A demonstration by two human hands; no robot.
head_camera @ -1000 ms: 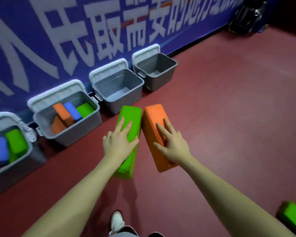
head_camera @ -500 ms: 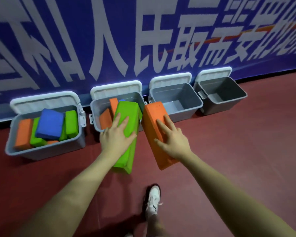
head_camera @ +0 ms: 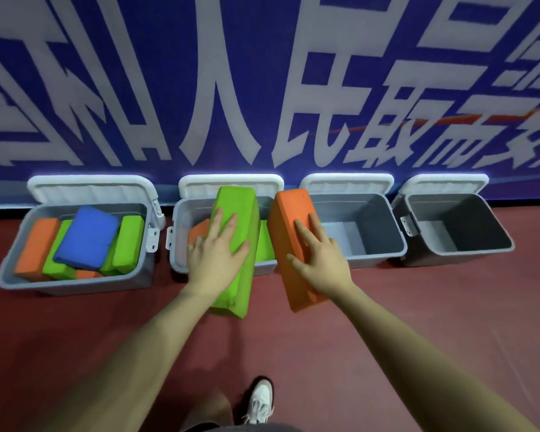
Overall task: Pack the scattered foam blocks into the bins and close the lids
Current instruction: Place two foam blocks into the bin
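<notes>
My left hand (head_camera: 215, 257) grips a long green foam block (head_camera: 237, 201) from above, held in the air over the second grey bin (head_camera: 177, 244). In my right hand (head_camera: 320, 263) is an orange foam block (head_camera: 289, 213), gripped the same way and hanging between the second bin and the third bin (head_camera: 374, 257). The second bin holds an orange and a green block, mostly hidden behind the held green one. The far-left bin (head_camera: 75, 285) is packed with orange and green blocks and a blue one (head_camera: 88, 238) on top. The third and fourth bin (head_camera: 468, 254) hold nothing.
All bins stand in a row against a blue banner wall (head_camera: 262, 88), white lids (head_camera: 91, 188) tipped open against it. Dark red floor (head_camera: 418, 322) lies in front. My white shoe (head_camera: 261, 400) shows at the bottom.
The view has swung to face the row of bins and come closer. Both held blocks now hang over the second and third bins rather than over bare floor.
</notes>
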